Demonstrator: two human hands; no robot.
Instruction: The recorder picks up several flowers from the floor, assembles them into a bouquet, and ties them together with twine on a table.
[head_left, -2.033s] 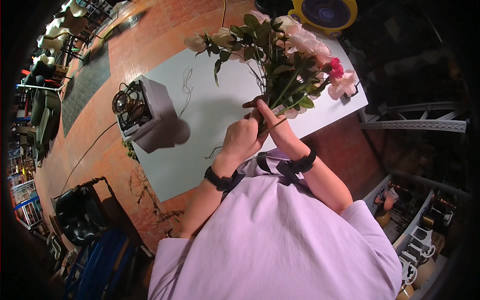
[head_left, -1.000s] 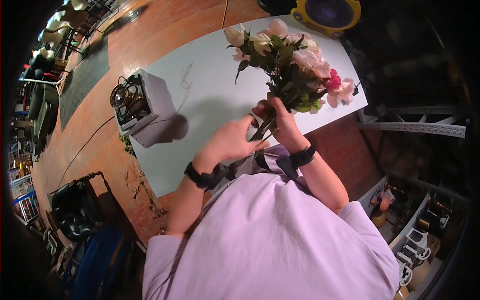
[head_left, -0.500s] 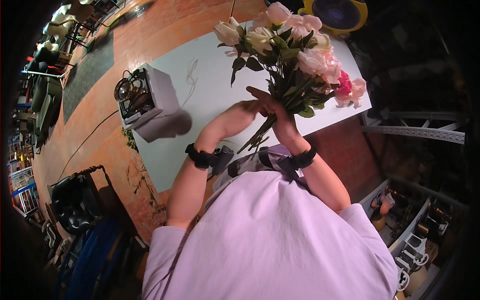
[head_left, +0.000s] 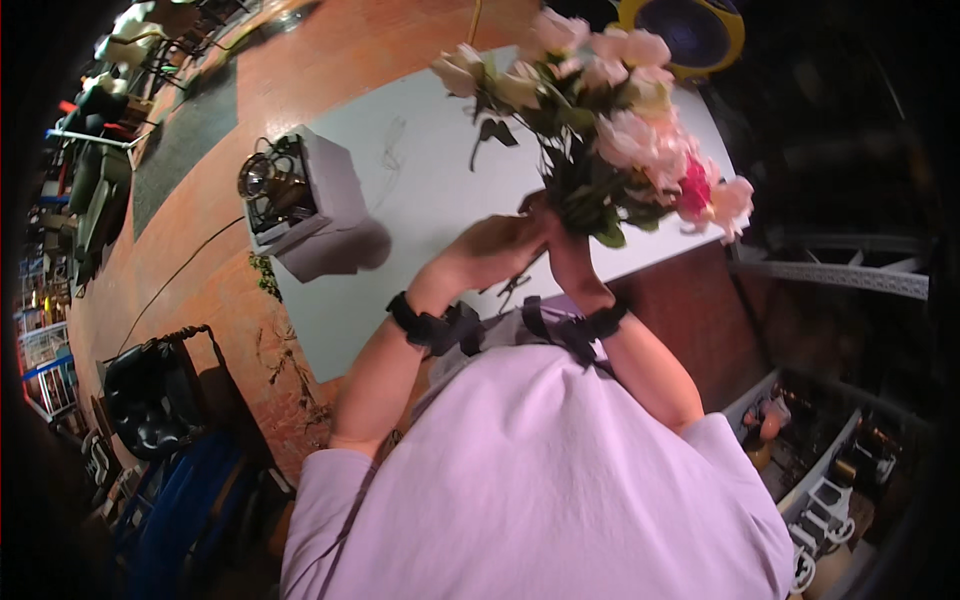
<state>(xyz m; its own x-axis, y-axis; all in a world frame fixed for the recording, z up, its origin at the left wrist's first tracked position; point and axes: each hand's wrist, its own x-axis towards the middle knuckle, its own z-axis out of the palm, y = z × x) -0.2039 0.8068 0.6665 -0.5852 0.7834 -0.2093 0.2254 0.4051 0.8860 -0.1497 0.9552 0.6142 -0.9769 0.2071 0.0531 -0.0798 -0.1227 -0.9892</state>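
A bouquet of artificial-looking pink and cream roses (head_left: 640, 135), with one deep pink bloom, is held above the white table, its heads pointing away and to the right. My right hand (head_left: 568, 250) is closed around the stems just under the leaves. Against it, my left hand (head_left: 505, 245) wraps the same stems from the left side; its fingers are partly hidden and slightly blurred. Stem ends (head_left: 512, 290) stick out below both hands, towards my body. Black straps sit on both wrists.
On the white table (head_left: 340, 330), a pale box (head_left: 335, 190) with a lamp-like glass and metal object (head_left: 262, 175) stands at the left. A thin pale cord lies behind it. A yellow-rimmed round object (head_left: 690, 35) is at the far edge. A black chair (head_left: 150, 400) stands left; a drawer-like tray (head_left: 800, 480) sits right.
My left hand has closed in around the stems, where a finger was stretched out before. The bouquet has shifted slightly right, and more of the stems is covered.
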